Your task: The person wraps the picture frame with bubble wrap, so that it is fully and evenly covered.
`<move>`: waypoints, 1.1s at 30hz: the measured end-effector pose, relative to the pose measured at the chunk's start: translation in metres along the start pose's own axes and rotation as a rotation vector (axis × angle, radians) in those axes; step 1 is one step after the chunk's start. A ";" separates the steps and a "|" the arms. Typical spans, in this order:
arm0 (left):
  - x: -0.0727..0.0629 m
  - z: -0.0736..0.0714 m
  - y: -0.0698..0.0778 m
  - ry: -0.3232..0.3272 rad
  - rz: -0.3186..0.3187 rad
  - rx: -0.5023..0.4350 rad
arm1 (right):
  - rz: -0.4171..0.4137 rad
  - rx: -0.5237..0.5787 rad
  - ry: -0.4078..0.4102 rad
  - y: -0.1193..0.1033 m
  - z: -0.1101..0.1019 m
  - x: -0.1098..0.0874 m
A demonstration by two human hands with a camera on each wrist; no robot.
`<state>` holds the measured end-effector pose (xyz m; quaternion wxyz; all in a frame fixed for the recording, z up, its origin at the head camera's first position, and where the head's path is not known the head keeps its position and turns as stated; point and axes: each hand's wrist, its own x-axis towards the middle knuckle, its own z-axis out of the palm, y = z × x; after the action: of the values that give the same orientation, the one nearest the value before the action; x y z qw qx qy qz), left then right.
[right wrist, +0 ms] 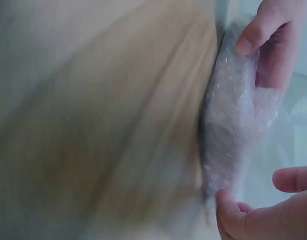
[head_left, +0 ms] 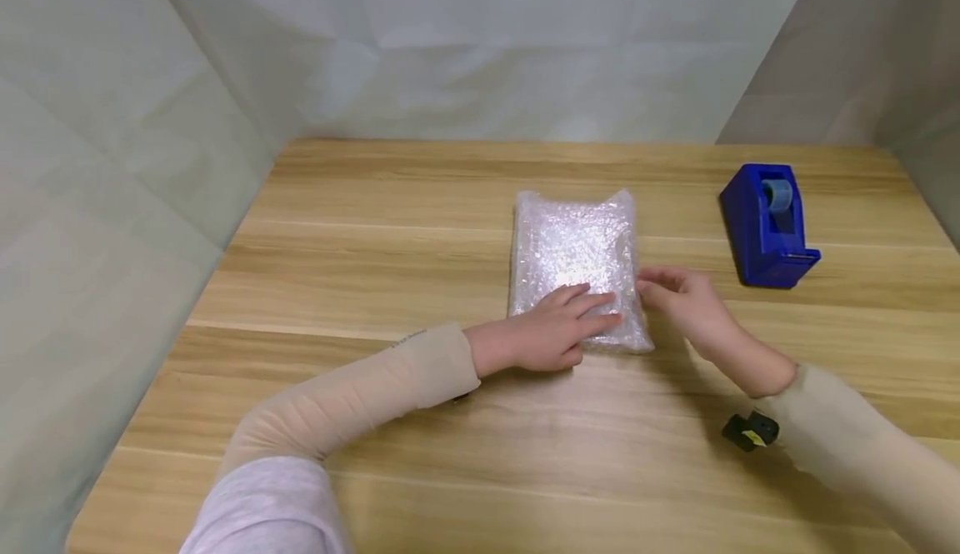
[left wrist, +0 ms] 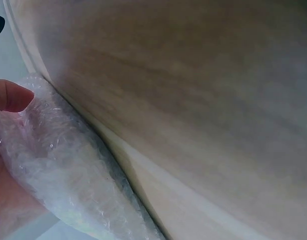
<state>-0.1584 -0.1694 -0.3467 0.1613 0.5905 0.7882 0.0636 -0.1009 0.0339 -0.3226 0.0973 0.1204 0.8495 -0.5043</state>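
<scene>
A flat package wrapped in bubble wrap lies on the wooden table in the head view. Across its near part rests my left hand, fingers spread and straight on top. In the right wrist view, the left thumb presses against the near side of the wrap. My right hand is at the package's right edge. A lower fingertip of that hand touches the wrap in the right wrist view, while the thumb stands apart from it. Part of the bubble wrap hides the left fingers in the left wrist view.
A blue tape dispenser with a roll of clear tape stands to the right of the package. Pale sheets hang behind and beside the table. A small black camera is worn under the right wrist.
</scene>
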 end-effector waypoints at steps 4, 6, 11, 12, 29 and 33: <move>0.000 0.000 -0.002 -0.007 0.003 -0.016 | 0.070 0.103 0.002 0.006 0.004 0.010; 0.000 -0.001 -0.002 -0.012 0.009 -0.023 | 0.065 0.071 0.019 0.008 0.005 0.014; 0.003 -0.001 -0.004 -0.012 0.022 -0.016 | 0.018 -0.060 0.082 0.006 0.009 0.016; 0.003 0.000 -0.004 -0.013 0.028 -0.016 | 0.014 -0.070 0.093 0.006 0.010 0.016; 0.006 0.002 -0.014 -0.020 0.034 -0.033 | -0.251 -0.302 0.197 0.006 0.019 0.024; 0.005 0.002 -0.015 -0.033 0.018 -0.091 | -0.339 -0.423 0.177 0.010 0.016 0.021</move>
<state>-0.1724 -0.1691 -0.3540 0.2005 0.5904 0.7765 0.0910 -0.1169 0.0264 -0.3441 -0.0400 -0.0025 0.9491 -0.3124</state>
